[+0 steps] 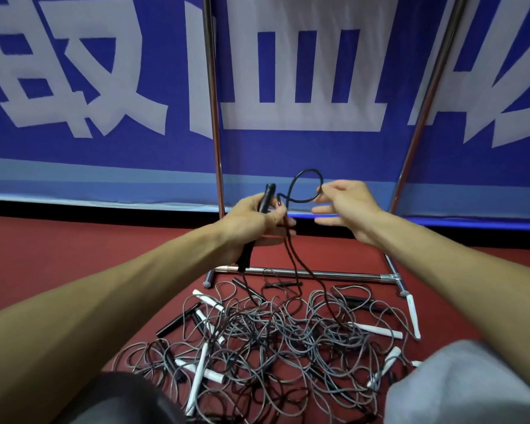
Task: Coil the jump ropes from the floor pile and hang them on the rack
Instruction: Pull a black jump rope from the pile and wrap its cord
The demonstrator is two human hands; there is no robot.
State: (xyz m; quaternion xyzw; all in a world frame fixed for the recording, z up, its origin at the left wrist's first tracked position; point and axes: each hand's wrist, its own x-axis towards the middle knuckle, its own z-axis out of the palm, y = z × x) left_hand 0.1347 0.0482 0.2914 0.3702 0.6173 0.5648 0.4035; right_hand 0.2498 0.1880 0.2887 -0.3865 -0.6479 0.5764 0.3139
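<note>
My left hand grips the two black handles of a black jump rope, held upright above the floor. A loop of that black rope arches from my left hand over to my right hand, whose thumb and forefinger pinch the cord while the other fingers spread. The rest of the cord hangs down into the tangled pile of jump ropes on the red floor, grey and black cords with white and black handles. The metal rack stands just behind the pile.
The rack's base bar lies across the floor behind the pile, and a second upright leans at the right. A blue banner with white characters hangs behind. My knees frame the pile at the bottom.
</note>
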